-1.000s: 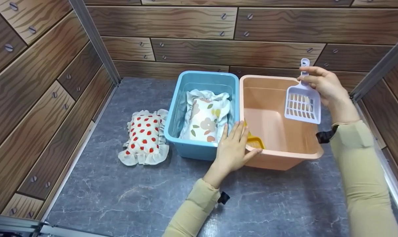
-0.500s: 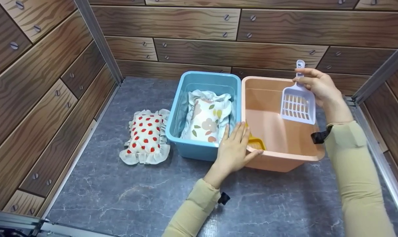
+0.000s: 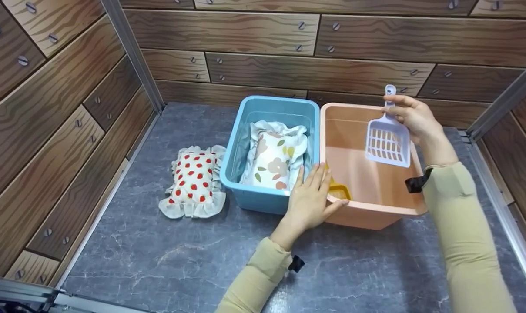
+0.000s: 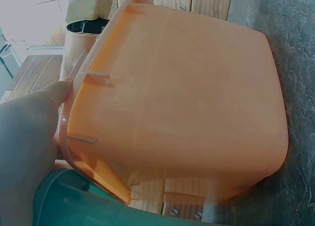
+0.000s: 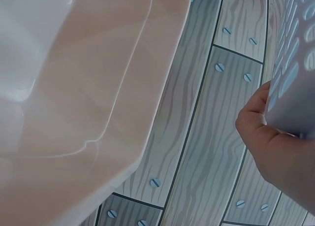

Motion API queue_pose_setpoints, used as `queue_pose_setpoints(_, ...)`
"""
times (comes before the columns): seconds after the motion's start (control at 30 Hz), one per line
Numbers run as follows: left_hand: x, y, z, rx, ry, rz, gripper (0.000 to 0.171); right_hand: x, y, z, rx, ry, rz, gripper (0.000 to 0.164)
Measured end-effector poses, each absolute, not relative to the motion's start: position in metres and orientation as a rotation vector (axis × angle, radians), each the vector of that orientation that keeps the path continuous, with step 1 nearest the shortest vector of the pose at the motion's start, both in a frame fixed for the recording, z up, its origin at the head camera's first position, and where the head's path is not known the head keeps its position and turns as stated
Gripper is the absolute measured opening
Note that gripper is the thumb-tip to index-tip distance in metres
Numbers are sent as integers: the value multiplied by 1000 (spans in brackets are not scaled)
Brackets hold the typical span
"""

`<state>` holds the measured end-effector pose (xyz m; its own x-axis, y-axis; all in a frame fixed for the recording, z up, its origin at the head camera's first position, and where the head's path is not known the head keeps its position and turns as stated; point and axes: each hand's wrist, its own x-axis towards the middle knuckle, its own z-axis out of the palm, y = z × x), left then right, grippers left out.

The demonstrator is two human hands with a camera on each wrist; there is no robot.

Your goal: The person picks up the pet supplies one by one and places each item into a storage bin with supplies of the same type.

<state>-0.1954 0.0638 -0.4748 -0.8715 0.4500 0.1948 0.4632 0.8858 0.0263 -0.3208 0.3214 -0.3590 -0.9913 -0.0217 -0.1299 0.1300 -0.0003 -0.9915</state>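
My right hand [image 3: 419, 119] pinches the handle of a pale lilac slotted litter scoop [image 3: 388, 141], held upright with its blade hanging down over the peach bin [image 3: 373, 208]. In the right wrist view the slotted blade [image 5: 290, 63] shows beside the curled fingers. My left hand [image 3: 308, 200] lies flat with straight fingers across the adjoining rims of the peach bin and the blue bin [image 3: 256, 198]. Inside the peach bin, a yellow scoop [image 3: 339, 190] leans in the near left corner, partly hidden by that hand. A floral ruffled pillow [image 3: 273, 161] lies in the blue bin.
A strawberry-print ruffled pillow [image 3: 193, 178] lies on the grey marbled floor [image 3: 167, 261], left of the blue bin. Wood-patterned walls [image 3: 263, 34] close off the back and sides, with metal frame posts [image 3: 134, 56] at the corners.
My right hand has moved left and slightly down with the lilac litter scoop, further over the peach bin. My left hand stays on the rims. The view has shifted slightly.
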Motion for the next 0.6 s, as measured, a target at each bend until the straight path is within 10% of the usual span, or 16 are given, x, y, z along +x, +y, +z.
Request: queue_pose_setpoints(0.6,-196,64,-475,-699,-2872,-103,84,-328,316,-375,119,2119,-2155,21)
